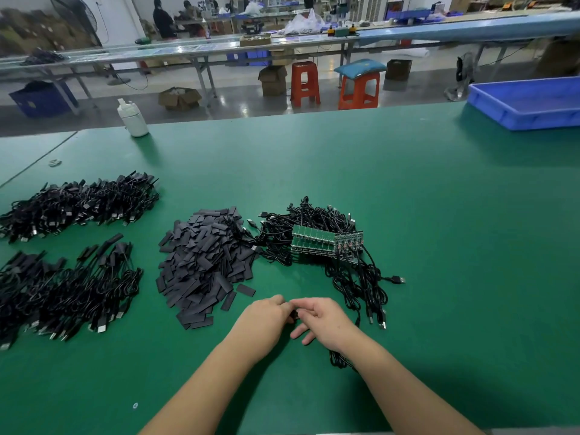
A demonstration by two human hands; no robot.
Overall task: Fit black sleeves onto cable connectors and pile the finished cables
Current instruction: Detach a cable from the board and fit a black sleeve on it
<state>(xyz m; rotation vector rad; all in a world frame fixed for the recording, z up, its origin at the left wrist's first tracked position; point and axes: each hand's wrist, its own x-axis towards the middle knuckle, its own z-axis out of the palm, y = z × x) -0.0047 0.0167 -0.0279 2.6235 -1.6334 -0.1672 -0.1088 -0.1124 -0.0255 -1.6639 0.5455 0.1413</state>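
My left hand [266,318] and my right hand [326,321] meet near the front of the green table [439,230]. Between their fingertips sits a small black piece [295,313], mostly hidden; both hands pinch it. A black cable [340,361] trails from under my right wrist. A heap of loose black sleeves [204,262] lies just left of the hands. Behind my right hand is a tangle of black cables with green circuit boards [326,243]. Two piles of sleeved cables lie at the left, one farther back [78,205] and one nearer [62,290].
A blue plastic tray [530,102] stands at the table's far right corner. A white bottle [132,117] stands at the far edge on the left. Beyond the table are stools, boxes and other benches with people.
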